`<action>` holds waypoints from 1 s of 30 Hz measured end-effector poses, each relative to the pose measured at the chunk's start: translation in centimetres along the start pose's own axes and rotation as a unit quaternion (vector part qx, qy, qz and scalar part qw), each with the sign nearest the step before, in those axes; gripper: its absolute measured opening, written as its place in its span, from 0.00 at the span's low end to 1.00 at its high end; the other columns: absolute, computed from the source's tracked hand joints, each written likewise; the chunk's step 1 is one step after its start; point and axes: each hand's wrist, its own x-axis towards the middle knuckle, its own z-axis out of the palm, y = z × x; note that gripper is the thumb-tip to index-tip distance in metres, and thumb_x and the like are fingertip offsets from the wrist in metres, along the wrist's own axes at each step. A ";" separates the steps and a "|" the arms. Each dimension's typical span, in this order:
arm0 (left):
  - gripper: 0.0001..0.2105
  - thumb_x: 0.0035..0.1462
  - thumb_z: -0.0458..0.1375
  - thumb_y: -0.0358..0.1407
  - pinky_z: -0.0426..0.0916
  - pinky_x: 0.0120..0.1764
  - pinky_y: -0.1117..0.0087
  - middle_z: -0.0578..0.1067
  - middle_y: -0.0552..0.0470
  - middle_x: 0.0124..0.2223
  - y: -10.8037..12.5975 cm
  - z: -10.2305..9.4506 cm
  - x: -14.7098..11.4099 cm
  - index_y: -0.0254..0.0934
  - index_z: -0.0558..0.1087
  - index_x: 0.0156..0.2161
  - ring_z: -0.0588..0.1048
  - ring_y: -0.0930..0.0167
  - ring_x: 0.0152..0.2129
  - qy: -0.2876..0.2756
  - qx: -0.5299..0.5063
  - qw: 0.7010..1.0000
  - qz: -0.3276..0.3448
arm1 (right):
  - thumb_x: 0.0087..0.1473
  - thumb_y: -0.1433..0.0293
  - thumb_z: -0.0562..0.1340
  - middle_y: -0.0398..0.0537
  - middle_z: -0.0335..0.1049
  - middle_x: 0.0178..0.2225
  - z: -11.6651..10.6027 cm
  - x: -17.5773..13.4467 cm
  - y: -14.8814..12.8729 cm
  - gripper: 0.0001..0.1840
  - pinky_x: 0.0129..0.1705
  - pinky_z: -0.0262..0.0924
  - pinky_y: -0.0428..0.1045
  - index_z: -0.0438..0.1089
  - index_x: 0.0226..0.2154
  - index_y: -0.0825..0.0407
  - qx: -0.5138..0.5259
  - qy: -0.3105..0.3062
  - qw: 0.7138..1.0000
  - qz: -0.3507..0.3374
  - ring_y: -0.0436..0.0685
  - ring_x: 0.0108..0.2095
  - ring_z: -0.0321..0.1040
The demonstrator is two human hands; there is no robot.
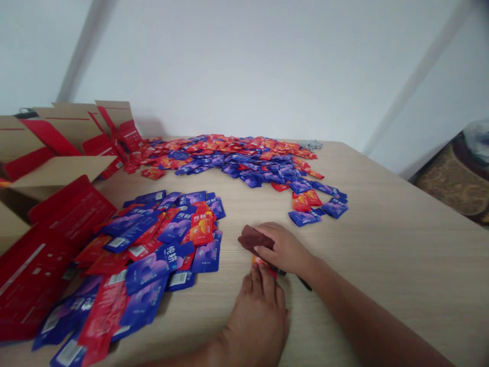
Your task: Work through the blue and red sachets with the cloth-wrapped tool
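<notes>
My right hand (284,248) is closed around a folded dark brown cloth (252,237), held just over the table in front of me. Directly below it, my left hand (260,311) lies with its fingers stretched out on a small red-orange packet (259,260). Most of that packet is covered by the fingers and the cloth. A thin black strip (304,283) shows under my right wrist; what it belongs to is hidden. To the left of both hands lies a loose heap of blue and red packets (175,229), several with a barcode facing up.
Opened red and brown cardboard boxes (72,214) stand along the left side. A long pile of red and blue packets (237,153) stretches across the back of the wooden table (382,244), near the white wall. A few packets (303,201) lie apart at its right end.
</notes>
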 end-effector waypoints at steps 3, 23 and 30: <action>0.28 0.72 0.55 0.50 0.75 0.54 0.44 0.72 0.18 0.65 -0.1 0.0 0.1 0.23 0.78 0.60 0.75 0.41 0.61 -0.007 -0.009 1.000 0.001 | 0.53 0.75 0.69 0.51 0.80 0.55 -0.1 0.1 -0.1 0.27 0.62 0.65 0.59 0.77 0.56 0.47 0.004 -0.004 1.000 0.006 0.63 0.54 0.76; 0.26 0.74 0.52 0.45 0.71 0.57 0.45 0.72 0.18 0.65 0.1 -1.0 -0.2 0.22 0.75 0.62 0.74 0.42 0.63 -0.014 0.010 1.000 0.004 | 0.55 0.72 0.68 0.52 0.79 0.57 -0.1 -0.2 0.9 0.29 0.64 0.65 0.62 0.75 0.60 0.46 -0.009 -0.016 1.000 -0.011 0.64 0.57 0.74; 0.26 0.74 0.53 0.46 0.71 0.57 0.45 0.74 0.20 0.63 0.1 -1.2 -0.1 0.23 0.75 0.61 0.75 0.44 0.62 -0.023 0.010 1.000 0.003 | 0.53 0.71 0.70 0.55 0.78 0.60 -0.2 -0.5 1.3 0.31 0.69 0.61 0.67 0.76 0.60 0.48 -0.009 -0.044 0.997 -0.056 0.68 0.67 0.67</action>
